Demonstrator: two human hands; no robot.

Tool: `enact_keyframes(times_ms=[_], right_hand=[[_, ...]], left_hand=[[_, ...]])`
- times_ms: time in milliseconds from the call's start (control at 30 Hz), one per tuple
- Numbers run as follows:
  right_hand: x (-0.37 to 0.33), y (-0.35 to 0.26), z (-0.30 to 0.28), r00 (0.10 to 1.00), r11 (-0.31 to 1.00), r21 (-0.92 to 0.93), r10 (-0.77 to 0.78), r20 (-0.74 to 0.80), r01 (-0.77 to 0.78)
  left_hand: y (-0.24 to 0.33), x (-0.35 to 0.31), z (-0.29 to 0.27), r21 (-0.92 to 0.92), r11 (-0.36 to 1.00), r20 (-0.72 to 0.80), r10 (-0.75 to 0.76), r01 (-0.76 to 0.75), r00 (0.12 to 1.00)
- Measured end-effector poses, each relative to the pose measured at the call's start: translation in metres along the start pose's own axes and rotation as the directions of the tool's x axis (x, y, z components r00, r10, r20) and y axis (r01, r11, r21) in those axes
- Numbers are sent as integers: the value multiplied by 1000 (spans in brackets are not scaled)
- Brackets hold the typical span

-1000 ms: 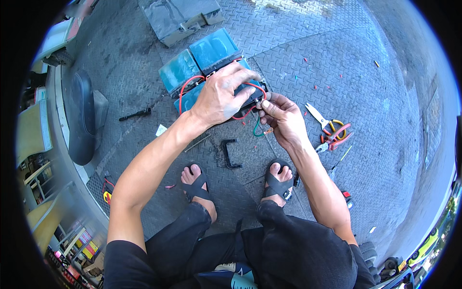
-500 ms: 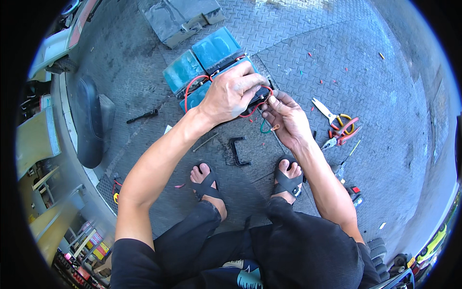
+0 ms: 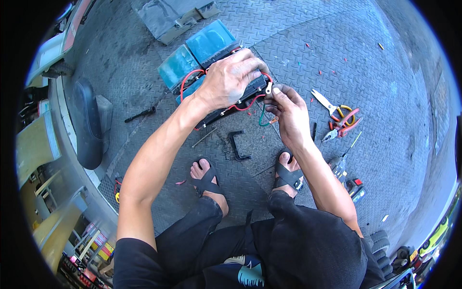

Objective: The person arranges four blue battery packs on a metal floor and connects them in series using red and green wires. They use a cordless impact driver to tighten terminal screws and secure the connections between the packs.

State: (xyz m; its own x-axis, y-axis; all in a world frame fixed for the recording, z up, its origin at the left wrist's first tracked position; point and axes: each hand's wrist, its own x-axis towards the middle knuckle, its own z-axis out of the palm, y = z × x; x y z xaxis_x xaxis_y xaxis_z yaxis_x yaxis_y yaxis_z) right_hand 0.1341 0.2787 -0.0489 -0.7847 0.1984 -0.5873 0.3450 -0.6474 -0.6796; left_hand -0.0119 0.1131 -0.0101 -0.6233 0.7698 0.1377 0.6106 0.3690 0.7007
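Note:
Several teal batteries with black tops (image 3: 211, 41) stand together on the floor ahead of me, with red wires looping between their terminals. My left hand (image 3: 228, 79) lies over the nearest batteries. Its fingers are curled closed around a red wire (image 3: 268, 77) at the right end. Just beside it, my right hand (image 3: 291, 108) pinches the metal ring terminal (image 3: 269, 89) on that wire's end between thumb and fingers. Below the right fingers, a short green wire (image 3: 262, 117) hangs with a copper-coloured ring terminal (image 3: 274, 120). The left fingertips partly hide the wire.
Scissors (image 3: 323, 100) and red-handled pliers (image 3: 345, 129) lie to the right, with a cordless drill (image 3: 339, 167) nearer me. A black C-shaped bracket (image 3: 234, 144) lies before my feet. Leftward are a black rod-like tool (image 3: 140, 114) and a motorbike seat (image 3: 88, 123). A grey box (image 3: 166, 21) stands behind.
My right hand has turned slightly, and the ring terminal now shows flat beside its fingertips. My left hand has shifted slightly up, still over the batteries. The whole view has moved a little.

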Motion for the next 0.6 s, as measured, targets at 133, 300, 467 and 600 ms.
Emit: enact_keyframes(times_ms=[133,300,467,600], right_hand=[[-4,0,5,997,824,-562,-62,38,72],[11,8,19,997,955,-295,18,75,5],[3,10,22,995,901,-424,-96,11,92],[0,4,24,1000,975,-221,-12,6,13]], left_hand=[[1,0,-2,-58,993,3,-106,106,994],[1,2,-4,-98,990,15,-100,101,995],[-2,4,-5,-244,954,65,-162,173,985],[-4,5,-11,-498,840,182,-144,217,973]])
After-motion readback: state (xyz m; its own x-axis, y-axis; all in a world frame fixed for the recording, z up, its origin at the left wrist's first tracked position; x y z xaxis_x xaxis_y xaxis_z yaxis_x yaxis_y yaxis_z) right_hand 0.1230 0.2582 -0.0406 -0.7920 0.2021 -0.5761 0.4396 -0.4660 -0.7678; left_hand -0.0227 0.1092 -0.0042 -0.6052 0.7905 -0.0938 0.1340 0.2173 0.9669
